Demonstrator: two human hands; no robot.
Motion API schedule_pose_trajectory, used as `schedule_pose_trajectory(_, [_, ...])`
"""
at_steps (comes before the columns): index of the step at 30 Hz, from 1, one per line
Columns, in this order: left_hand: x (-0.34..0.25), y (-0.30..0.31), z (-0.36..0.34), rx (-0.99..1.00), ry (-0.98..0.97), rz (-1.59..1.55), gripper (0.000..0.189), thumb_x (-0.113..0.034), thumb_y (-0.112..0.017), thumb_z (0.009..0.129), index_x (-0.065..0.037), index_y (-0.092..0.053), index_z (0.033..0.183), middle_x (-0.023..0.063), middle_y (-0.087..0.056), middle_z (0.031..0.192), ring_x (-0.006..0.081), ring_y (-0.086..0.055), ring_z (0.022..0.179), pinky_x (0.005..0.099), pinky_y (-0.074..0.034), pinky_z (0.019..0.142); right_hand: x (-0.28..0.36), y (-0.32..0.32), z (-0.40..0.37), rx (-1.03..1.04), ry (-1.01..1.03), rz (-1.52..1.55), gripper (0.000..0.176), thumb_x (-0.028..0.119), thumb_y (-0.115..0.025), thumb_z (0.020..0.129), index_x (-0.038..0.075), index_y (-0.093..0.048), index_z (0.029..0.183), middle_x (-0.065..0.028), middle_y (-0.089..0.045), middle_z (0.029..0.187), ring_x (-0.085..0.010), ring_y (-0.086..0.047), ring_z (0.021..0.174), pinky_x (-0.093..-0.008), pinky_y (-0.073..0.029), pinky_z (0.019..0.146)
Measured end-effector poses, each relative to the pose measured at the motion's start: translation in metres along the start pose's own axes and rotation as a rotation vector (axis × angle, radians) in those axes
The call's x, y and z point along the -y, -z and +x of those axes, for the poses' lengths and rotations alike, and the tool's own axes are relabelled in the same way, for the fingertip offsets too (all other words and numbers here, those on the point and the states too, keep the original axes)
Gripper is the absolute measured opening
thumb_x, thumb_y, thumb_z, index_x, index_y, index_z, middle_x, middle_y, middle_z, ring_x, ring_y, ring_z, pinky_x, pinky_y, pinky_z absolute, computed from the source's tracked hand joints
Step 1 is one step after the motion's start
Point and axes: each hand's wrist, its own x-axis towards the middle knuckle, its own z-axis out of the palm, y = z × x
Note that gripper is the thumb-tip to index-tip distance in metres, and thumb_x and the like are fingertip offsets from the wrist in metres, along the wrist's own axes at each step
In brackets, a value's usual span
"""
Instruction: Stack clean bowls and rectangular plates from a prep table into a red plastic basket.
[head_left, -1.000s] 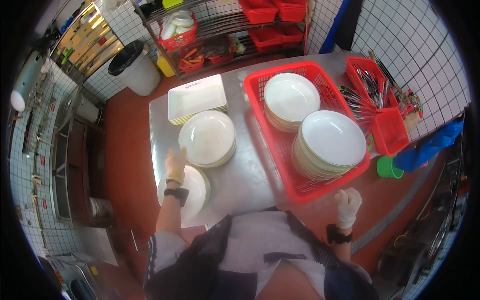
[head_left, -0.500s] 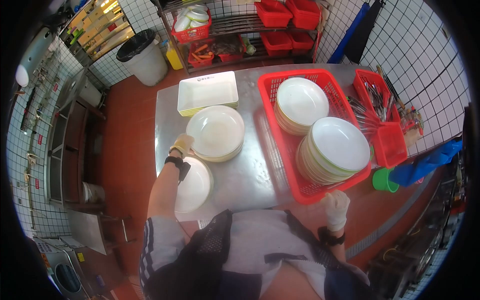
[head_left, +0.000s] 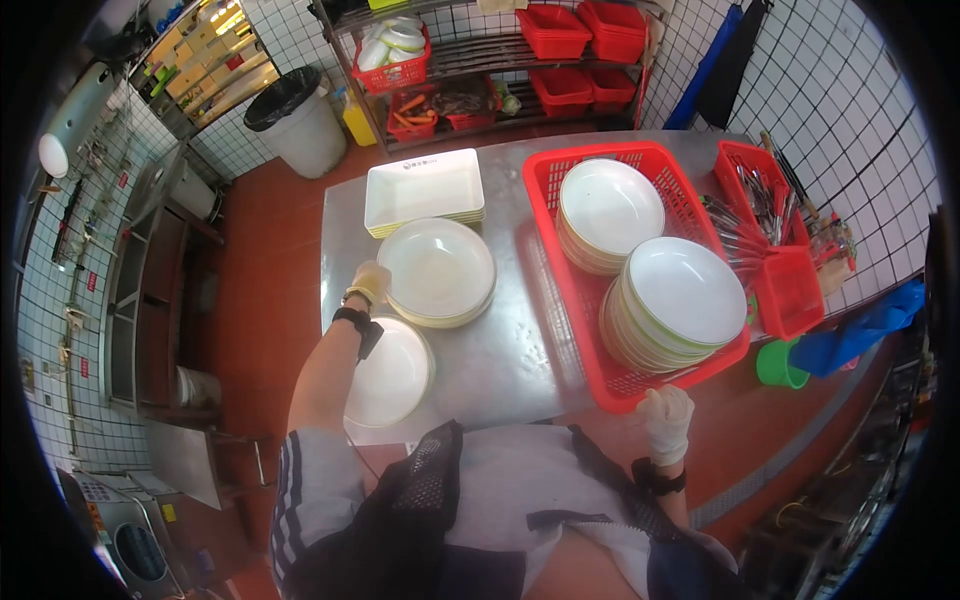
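My left hand (head_left: 371,282), in a pale glove, is at the left rim of a stack of round white plates (head_left: 437,266) on the steel table. Its fingers look pressed together, and whatever they grip is hidden. Just below my left wrist lies another round white plate (head_left: 388,372), partly covered by my forearm. My right hand (head_left: 667,418), also gloved, is curled closed at the near corner of a red plastic basket (head_left: 622,398), with nothing visible in it. Inside the basket stand a tall stack of round plates (head_left: 686,290) and a lower stack (head_left: 611,207).
Rectangular white dishes (head_left: 424,188) are stacked at the table's far left. A red cutlery basket (head_left: 765,190) and a small red bin (head_left: 790,292) sit at the right. Behind are a shelf rack (head_left: 470,55) and a trash bin (head_left: 298,130); a green bucket (head_left: 781,364) is at right.
The whole view has shifted slightly right and down. My left hand stays at the plate stack's rim, and my right hand is still curled by the basket.
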Motion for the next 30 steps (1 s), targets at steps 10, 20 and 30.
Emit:
schedule_pose_trajectory(10, [0.010,0.026,-0.006,-0.166,-0.090,0.000,0.017,-0.018,-0.077,0.069,-0.007,-0.076,0.082,0.0182,-0.071,0.083,0.0384,-0.069,0.083,0.0449,-0.056,0.076,0.009,0.004,0.010,-0.081,-0.011,-0.027,0.029,0.000,-0.072,0.070,0.007,-0.060,0.095,-0.0054,-0.050,0.073,-0.0259,-0.054,0.067,-0.0392,-0.044,0.059])
schedule_pose_trajectory(20, [-0.016,0.082,-0.039,-0.112,0.284,-1.033,0.027,-0.017,-0.053,0.090,0.006,-0.068,0.086,0.0180,-0.068,0.079,0.0252,-0.067,0.072,0.0392,-0.051,0.064,-0.002,0.004,-0.011,-0.071,-0.039,-0.051,0.029,0.004,-0.074,0.073,0.008,-0.062,0.100,-0.0068,-0.054,0.081,-0.0271,-0.059,0.076,-0.0417,-0.048,0.068])
schedule_pose_trajectory(30, [-0.047,0.171,-0.082,-0.181,0.350,-1.858,0.019,-0.014,-0.052,0.090,0.001,-0.061,0.084,0.0105,-0.064,0.089,0.0209,-0.066,0.086,0.0360,-0.060,0.076,0.001,0.005,-0.024,-0.077,-0.129,-0.048,0.023,0.004,-0.072,0.075,0.009,-0.063,0.096,-0.0055,-0.056,0.079,-0.0260,-0.059,0.074,-0.0410,-0.048,0.066])
